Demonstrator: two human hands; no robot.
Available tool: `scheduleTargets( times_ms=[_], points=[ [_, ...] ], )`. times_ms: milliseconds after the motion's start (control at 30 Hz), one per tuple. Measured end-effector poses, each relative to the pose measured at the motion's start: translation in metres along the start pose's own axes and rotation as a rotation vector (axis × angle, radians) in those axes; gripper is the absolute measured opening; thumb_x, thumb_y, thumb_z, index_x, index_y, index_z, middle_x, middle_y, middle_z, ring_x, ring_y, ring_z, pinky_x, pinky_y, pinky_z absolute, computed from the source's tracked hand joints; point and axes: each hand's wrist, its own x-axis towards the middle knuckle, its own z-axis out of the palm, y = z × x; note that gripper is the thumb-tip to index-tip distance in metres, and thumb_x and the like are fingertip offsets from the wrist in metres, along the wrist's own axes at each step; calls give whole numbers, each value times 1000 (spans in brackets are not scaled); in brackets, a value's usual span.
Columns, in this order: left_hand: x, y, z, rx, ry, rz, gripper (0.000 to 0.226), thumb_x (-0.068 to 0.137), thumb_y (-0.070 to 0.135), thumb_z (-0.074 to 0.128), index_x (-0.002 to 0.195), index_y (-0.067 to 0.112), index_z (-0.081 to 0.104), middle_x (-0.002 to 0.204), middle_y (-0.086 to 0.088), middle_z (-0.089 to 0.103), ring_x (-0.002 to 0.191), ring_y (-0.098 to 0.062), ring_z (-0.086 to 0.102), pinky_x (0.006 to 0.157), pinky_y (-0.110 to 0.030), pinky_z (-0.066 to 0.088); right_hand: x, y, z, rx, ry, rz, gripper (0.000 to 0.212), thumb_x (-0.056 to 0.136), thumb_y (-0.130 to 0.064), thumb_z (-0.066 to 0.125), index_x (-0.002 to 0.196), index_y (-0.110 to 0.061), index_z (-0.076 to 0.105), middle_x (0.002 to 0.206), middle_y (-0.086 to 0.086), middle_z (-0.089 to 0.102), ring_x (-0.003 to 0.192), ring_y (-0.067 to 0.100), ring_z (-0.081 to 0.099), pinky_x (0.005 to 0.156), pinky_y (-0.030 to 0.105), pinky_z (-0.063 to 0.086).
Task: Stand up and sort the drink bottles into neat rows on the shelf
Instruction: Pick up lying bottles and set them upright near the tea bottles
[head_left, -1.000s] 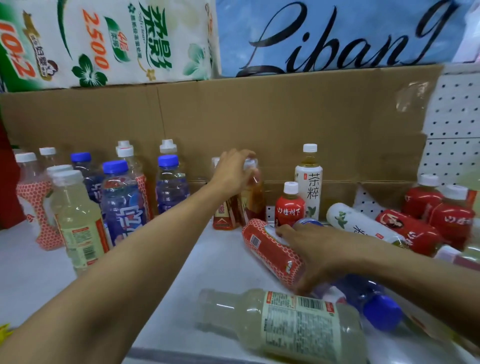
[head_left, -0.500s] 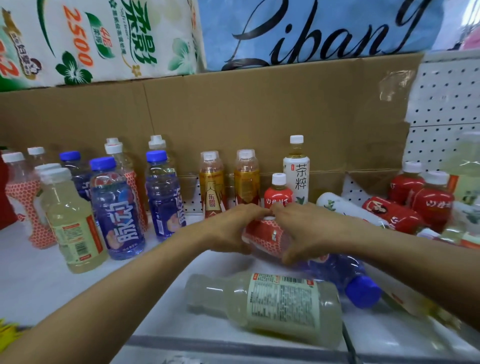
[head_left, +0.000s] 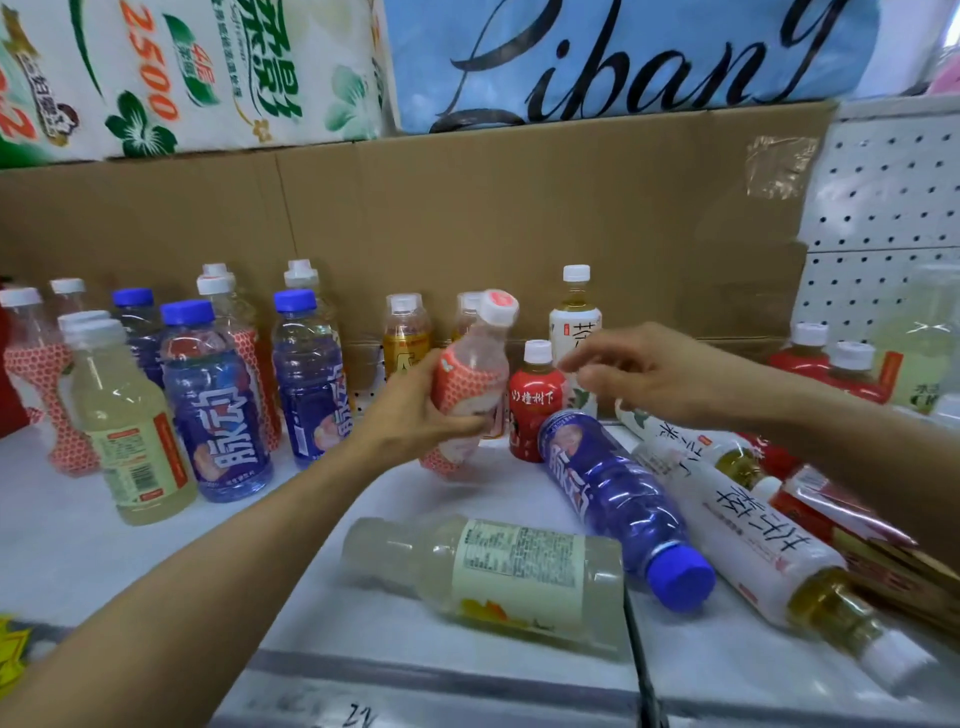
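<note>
Standing at the frame's left, upright bottles (head_left: 213, 410) are ranged on the white shelf (head_left: 47, 545). At centre, the red-patterned bottle (head_left: 470, 384) is gripped round its middle by the left hand (head_left: 415, 410) and held tilted just above the shelf. Right of it, the right hand (head_left: 639, 371) is seen with loosely spread fingers, holding nothing. Fallen bottles (head_left: 613, 488) are strewn across the lower right.

Glossy clear plastic bottles (head_left: 618, 499); matt brown cardboard (head_left: 519, 208) backing; shelf (head_left: 62, 545) seems smooth, matt.
</note>
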Motion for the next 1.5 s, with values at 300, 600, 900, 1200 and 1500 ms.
scheduleTargets(
  times_ms=[300, 600, 900, 1200, 1500],
  points=[
    [2, -14, -9, -331, 141, -334, 64, 83, 29, 77, 137, 22, 43, 131, -7, 61, 119, -32, 59, 92, -59, 53, -20, 2, 36, -51, -130, -77, 24, 92, -37, 61, 116, -37, 64, 110, -23, 63, 99, -4, 58, 92, 27, 49],
    [-50, -2, -4, -257, -5, -207, 66, 92, 33, 66, 146, 18, 32, 124, 8, 51, 115, -14, 53, 104, -39, 42, -54, -13, 36, -367, -238, 193, 54, 90, -51, 58, 136, -26, 46, 127, 4, 53, 109, 18, 53, 92, 31, 42],
    [-108, -22, -42, -100, -563, -61, 63, 69, 48, 82, 126, 35, 59, 120, 18, 64, 112, 1, 58, 98, -23, 45, -84, -25, 56, -410, -174, 323, 75, 91, -48, 57, 151, -24, 20, 134, 8, 43, 116, 25, 52, 93, 32, 42],
    [-122, -28, -66, -270, -308, 34, 39, 61, 33, 88, 95, 25, 70, 96, 10, 68, 90, -8, 65, 81, -28, 49, -102, -33, 80, -572, 3, 394, 60, 85, -35, 62, 128, -13, 27, 104, 6, 33, 79, 30, 60, 58, 33, 39],
    [-102, 6, -105, -457, 121, 120, 45, 64, 22, 82, 105, 20, 65, 86, 3, 69, 78, -13, 67, 70, -28, 59, -97, -46, 62, -438, 192, 291, 37, 81, -25, 64, 104, -12, 38, 99, 3, 35, 76, 27, 52, 61, 35, 41]
  ],
)
